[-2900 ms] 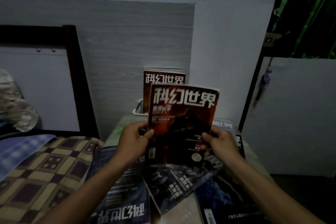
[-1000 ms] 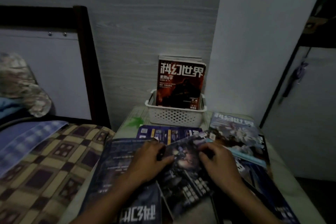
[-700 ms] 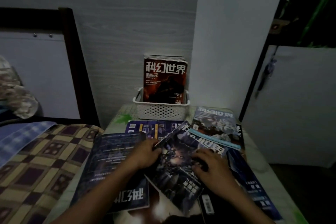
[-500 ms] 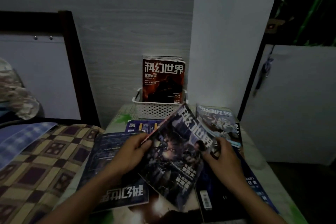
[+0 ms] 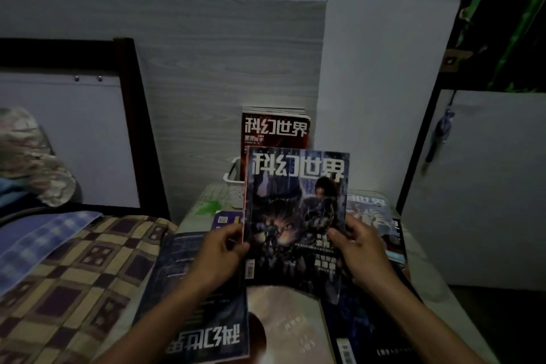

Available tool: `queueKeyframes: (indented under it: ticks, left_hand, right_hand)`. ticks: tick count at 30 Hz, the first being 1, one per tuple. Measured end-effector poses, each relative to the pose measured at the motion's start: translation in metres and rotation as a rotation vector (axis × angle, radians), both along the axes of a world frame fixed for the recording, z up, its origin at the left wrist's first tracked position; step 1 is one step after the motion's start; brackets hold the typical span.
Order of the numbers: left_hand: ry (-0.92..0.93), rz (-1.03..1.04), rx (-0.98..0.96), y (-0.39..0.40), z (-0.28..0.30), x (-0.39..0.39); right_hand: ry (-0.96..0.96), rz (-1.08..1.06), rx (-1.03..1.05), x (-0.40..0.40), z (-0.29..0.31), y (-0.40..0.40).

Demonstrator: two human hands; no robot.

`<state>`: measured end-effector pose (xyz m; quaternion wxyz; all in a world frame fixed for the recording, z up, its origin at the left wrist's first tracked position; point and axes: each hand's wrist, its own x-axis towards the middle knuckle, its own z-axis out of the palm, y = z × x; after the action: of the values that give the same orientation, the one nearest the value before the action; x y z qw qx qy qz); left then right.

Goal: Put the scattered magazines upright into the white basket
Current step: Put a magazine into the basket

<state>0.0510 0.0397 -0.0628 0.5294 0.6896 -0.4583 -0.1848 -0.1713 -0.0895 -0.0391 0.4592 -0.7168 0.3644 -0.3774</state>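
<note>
Two hands hold one glossy blue-toned magazine (image 5: 295, 216) upright above the surface (image 5: 201, 207), cover facing the camera, large white characters across its top. The left hand (image 5: 218, 251) pinches the spine edge with thumb in front and fingers curled behind; the right hand (image 5: 360, 248) grips the opposite edge the same way, thumb on the cover. Behind it, partly hidden, the white basket (image 5: 233, 186) of perforated plastic with a rounded rim stands at the back against a grey wood-grain panel (image 5: 221, 68); a red-covered magazine (image 5: 274, 130) stands upright in it, with more page edges behind. Flat on the surface lie other thin, shiny magazines: a dark one (image 5: 192, 298) under the left wrist, a pale one (image 5: 286, 325) in the middle, and a light blue one (image 5: 369, 213) beside the right hand. A checked quilt (image 5: 74, 275) covers the bed at left.
</note>
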Motion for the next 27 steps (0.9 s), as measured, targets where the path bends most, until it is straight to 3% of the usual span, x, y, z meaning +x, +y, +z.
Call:
queueKeyframes:
  ticks: [4, 8, 12, 16, 23, 27]
  left_hand:
    - [0.022, 0.031, -0.040, -0.007, 0.001, 0.007]
    - [0.044, 0.113, -0.117, -0.033, 0.032, 0.029]
    - [-0.051, 0.194, -0.258, -0.078, 0.079, 0.063]
    - [-0.146, 0.280, -0.356, -0.129, 0.104, 0.098]
    - [-0.277, 0.335, -0.133, -0.187, 0.058, 0.140]
    - [-0.330, 0.348, -0.009, -0.191, 0.026, 0.147]
  right_hand:
    - [-0.052, -0.051, 0.015, 0.009, 0.000, -0.012]
    - [-0.178, -0.031, -0.076, 0.032, 0.037, -0.037]
    - [-0.309, -0.052, -0.173, 0.075, 0.085, -0.079]
    - [-0.285, -0.114, -0.183, 0.123, 0.101, -0.132]
    - [-0.152, -0.304, -0.147, 0.178, 0.044, -0.192]
    - [-0.068, -0.293, -0.036, 0.181, 0.011, -0.206]
